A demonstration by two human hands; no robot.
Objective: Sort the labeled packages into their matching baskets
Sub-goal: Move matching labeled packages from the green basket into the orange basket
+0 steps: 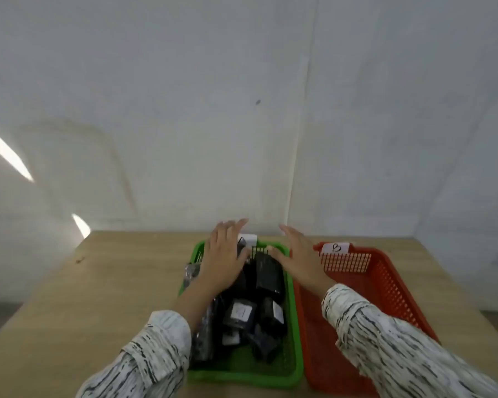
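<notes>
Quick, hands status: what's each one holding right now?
Left hand: open, fingers straight, holding nothing.
Right hand: open, fingers straight, holding nothing.

Black packages (266,272) with white labels lie heaped in the green basket (242,379) at mid-tabletop. The red basket (394,288), tagged B on its far wall, touches its right side, nearer the tabletop's right edge.

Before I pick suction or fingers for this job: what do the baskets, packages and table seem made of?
Green basket and red basket: moulded plastic, by the lattice walls and bright even colour. Packages: probably black plastic film, glossy and crinkled, with white paper-like labels. Table: light wood or wood-look laminate, matte.
</notes>
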